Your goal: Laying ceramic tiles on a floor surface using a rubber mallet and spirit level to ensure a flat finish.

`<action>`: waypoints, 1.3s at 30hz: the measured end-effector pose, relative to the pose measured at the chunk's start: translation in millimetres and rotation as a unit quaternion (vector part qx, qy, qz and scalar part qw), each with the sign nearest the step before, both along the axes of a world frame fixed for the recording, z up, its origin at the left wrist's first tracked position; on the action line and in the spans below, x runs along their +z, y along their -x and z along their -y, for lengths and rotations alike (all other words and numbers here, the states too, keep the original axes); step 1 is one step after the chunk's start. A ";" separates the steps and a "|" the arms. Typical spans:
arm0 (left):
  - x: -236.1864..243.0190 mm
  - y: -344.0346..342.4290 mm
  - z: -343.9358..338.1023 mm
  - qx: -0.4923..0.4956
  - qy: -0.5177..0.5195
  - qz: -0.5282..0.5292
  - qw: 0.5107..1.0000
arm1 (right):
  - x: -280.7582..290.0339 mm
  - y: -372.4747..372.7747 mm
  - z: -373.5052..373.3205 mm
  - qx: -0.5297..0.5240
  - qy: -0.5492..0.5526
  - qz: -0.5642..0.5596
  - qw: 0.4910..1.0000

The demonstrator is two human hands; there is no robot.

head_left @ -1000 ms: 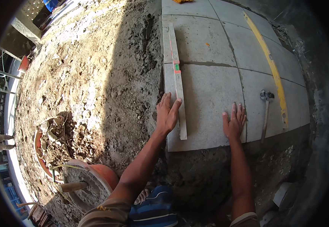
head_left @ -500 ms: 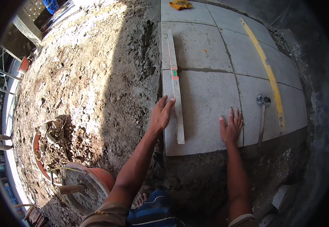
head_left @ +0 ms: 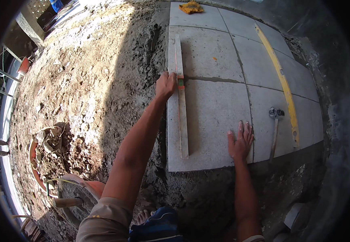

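A long pale spirit level [head_left: 184, 129] with an orange-framed green vial lies along the left edge of the grey floor tiles [head_left: 215, 109]. My left hand [head_left: 166, 85] is closed at its left side, next to the vial, thumb and fingertips against it; the undersides of the fingers are hidden. My right hand [head_left: 240, 144] rests flat on the near tile with fingers spread, close to the joint. A mallet [head_left: 276, 114] with a dark head and wooden handle lies right of that hand. Beyond it stretches a long yellow straightedge [head_left: 281, 74] with holes.
Rough soil and rubble [head_left: 74, 92] lie left of the tiles. An orange bucket [head_left: 88, 185] with a wooden-handled tool and a basin of rubble [head_left: 48, 151] stand near left. A yellow cloth [head_left: 191, 7] lies on the far tile. Dark wet mortar [head_left: 207, 189] borders the near tile edge.
My left hand has moved forward along the spirit level to the vial and closed. The level's near end has shifted slightly left on the tile. My right hand stays flat on the tile.
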State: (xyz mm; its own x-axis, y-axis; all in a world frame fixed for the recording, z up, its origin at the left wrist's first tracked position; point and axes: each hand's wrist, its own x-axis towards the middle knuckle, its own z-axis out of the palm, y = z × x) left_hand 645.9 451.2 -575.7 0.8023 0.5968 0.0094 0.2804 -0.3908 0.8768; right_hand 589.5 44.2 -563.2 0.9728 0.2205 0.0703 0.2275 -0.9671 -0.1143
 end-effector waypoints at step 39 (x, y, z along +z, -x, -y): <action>-40.4 184.8 -123.1 0.204 -0.287 -0.154 0.923 | 195.8 -164.8 -339.9 0.264 0.120 0.125 0.949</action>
